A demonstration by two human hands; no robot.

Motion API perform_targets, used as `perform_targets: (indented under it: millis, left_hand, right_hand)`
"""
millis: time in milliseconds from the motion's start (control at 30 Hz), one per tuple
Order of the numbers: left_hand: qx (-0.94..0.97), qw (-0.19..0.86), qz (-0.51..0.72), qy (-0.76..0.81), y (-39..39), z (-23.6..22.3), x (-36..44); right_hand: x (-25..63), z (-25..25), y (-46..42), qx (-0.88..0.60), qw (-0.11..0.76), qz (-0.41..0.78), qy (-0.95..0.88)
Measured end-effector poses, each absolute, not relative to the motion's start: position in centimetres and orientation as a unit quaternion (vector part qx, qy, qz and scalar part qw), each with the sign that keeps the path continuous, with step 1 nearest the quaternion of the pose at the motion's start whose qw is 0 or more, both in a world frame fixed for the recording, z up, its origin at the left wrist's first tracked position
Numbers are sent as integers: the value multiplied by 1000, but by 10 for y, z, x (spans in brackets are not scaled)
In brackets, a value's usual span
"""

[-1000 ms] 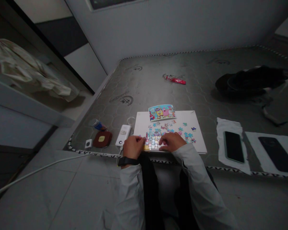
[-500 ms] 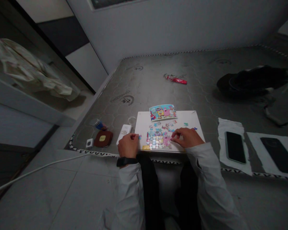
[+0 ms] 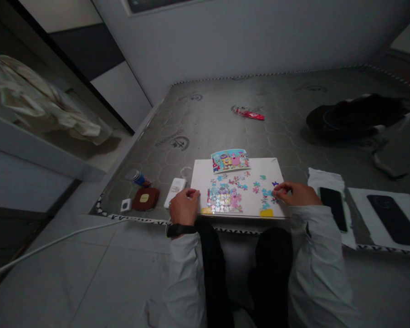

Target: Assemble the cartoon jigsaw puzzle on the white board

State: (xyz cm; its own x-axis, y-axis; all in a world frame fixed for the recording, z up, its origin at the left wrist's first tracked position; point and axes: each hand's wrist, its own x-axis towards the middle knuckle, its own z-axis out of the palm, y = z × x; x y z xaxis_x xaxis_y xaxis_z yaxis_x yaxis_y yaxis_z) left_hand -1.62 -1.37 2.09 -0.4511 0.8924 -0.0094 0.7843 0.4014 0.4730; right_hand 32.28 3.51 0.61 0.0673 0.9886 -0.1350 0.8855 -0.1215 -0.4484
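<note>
A partly joined jigsaw puzzle lies on a white board, its pieces showing pink, yellow and light blue. My left hand rests at the board's left edge, thumb and fingers pinched together; whatever they hold is too small to make out. On the right side of the board, my right hand has its thumb and index finger drawn together over loose puzzle pieces. Whether a piece is between those fingertips is unclear. Behind the puzzle lies a colourful cartoon picture card, with more loose pieces in front of it.
Left of the board are a white box-shaped item, a brown case, a small white cube and a blue can-like item. To the right lie a phone and a flat box. A red wrapper and black cap lie farther back.
My right hand has moved right, from the joined puzzle's right edge to the loose pieces. My left hand stays nearly in place; the bluish piece seen by its fingertips no longer shows.
</note>
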Motion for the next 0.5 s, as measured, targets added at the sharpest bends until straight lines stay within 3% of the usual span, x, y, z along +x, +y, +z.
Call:
perform_targets:
  millis: [500]
  left_hand:
    - [597, 113, 305, 734, -8, 21, 9]
  right_hand:
    - [340, 11, 29, -693, 87, 232, -677]
